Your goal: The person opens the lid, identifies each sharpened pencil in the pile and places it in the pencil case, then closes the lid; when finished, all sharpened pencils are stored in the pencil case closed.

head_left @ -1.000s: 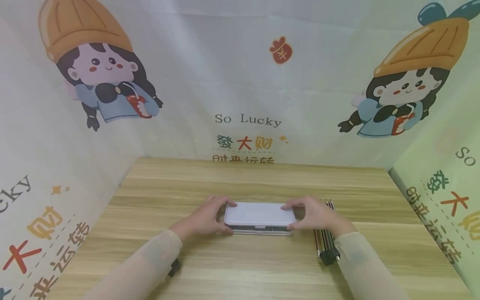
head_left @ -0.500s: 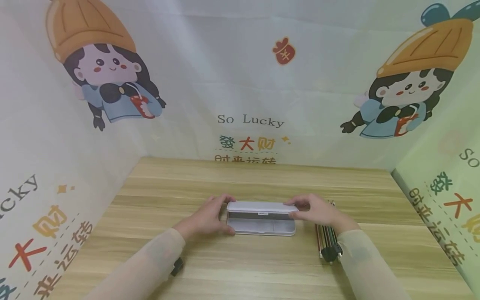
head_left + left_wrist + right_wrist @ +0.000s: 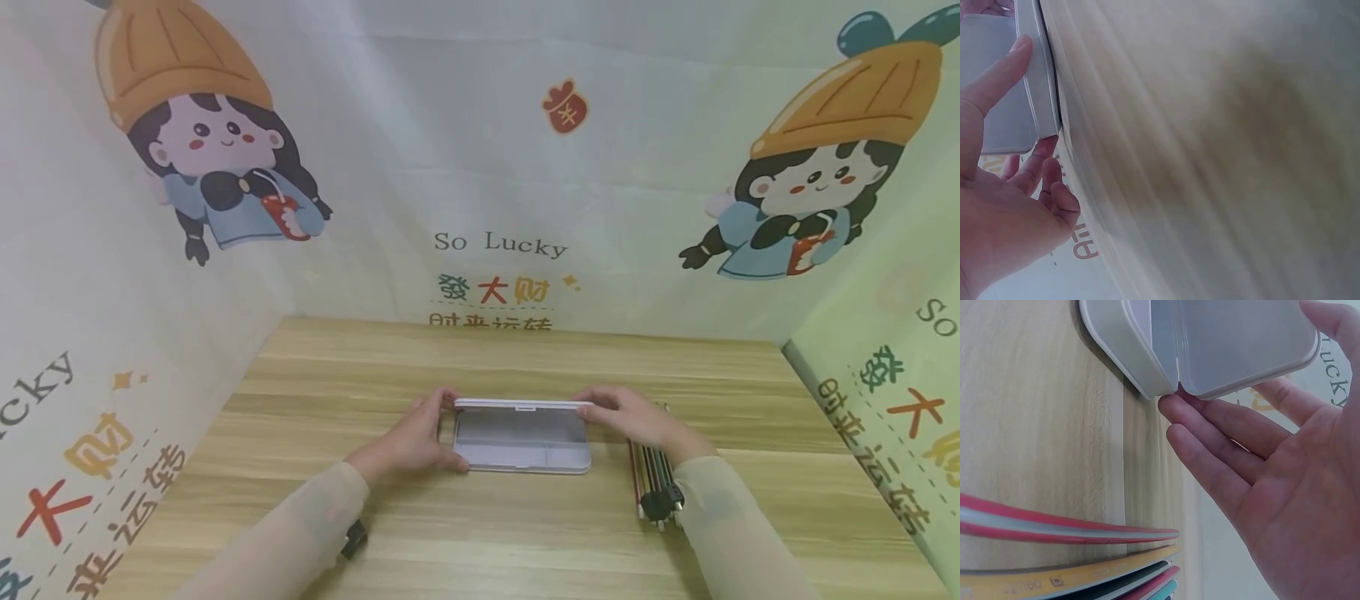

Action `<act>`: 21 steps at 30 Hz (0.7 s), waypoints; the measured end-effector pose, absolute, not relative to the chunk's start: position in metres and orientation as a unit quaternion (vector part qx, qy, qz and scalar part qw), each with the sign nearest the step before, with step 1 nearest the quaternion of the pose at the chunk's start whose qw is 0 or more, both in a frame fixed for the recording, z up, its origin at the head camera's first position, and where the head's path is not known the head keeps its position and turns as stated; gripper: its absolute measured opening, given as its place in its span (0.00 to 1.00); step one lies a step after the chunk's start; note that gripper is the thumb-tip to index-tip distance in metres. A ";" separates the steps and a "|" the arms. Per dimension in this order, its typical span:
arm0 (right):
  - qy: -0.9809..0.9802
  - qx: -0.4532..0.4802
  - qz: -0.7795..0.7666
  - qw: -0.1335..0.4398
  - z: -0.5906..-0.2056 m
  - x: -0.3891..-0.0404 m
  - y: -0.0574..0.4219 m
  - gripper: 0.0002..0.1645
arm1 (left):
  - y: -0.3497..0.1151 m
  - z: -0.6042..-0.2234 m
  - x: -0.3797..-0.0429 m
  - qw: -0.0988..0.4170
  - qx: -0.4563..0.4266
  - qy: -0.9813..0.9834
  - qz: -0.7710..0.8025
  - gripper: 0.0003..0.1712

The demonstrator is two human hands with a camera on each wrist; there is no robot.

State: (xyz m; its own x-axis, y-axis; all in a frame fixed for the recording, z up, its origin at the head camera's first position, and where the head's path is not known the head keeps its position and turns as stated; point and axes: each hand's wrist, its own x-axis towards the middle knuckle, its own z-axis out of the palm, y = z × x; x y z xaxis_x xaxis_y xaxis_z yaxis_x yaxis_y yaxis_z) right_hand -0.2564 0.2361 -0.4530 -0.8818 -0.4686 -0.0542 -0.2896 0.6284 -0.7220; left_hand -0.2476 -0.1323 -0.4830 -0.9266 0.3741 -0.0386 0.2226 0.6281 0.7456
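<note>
A pale pencil case (image 3: 501,457) lies on the table with its lid (image 3: 521,425) raised at the back. A divider shows inside its tray, and no pencils are in it. At the left end my left hand (image 3: 408,433) grips the case, thumb on the front corner and fingers behind. In the left wrist view that thumb presses the side wall (image 3: 1040,87). My right hand (image 3: 633,419) holds the lid's right end; in the right wrist view the thumb is on the lid's edge (image 3: 1294,367) and the other fingers reach behind the hinge.
Several pencils (image 3: 651,467) lie in a bundle right of the case, partly under my right forearm. Small black objects sit against the left sleeve (image 3: 355,540) and the right sleeve (image 3: 663,503). A printed cloth (image 3: 495,167) walls the back and sides of the table.
The lid has swung from nearly closed to standing up, baring the inside. My right hand rose slightly with it, while the left hand stayed at the case's left end.
</note>
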 end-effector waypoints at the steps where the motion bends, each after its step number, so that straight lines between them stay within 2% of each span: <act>1: 0.895 -0.211 -0.375 0.119 -0.453 -0.257 0.236 0.26 | -0.132 -0.483 -0.247 0.096 0.164 0.897 0.400 0.59; 8: 0.897 -0.196 -0.382 0.106 -0.456 -0.258 0.236 0.26 | -0.132 -0.486 -0.248 0.092 0.164 0.897 0.400 0.57; 21: 0.897 -0.186 -0.398 0.054 -0.453 -0.257 0.237 0.20 | -0.131 -0.485 -0.246 0.087 0.168 0.897 0.401 0.53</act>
State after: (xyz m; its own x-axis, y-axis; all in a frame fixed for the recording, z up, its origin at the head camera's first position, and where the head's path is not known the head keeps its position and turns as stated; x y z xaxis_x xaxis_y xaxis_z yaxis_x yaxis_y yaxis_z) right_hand -0.2569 0.2370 -0.4532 -0.9249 -0.3769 0.0504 -0.2903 0.6143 -0.7338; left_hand -0.2462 -0.1311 -0.4849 -0.9287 0.3701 -0.0216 0.2309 0.6230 0.7474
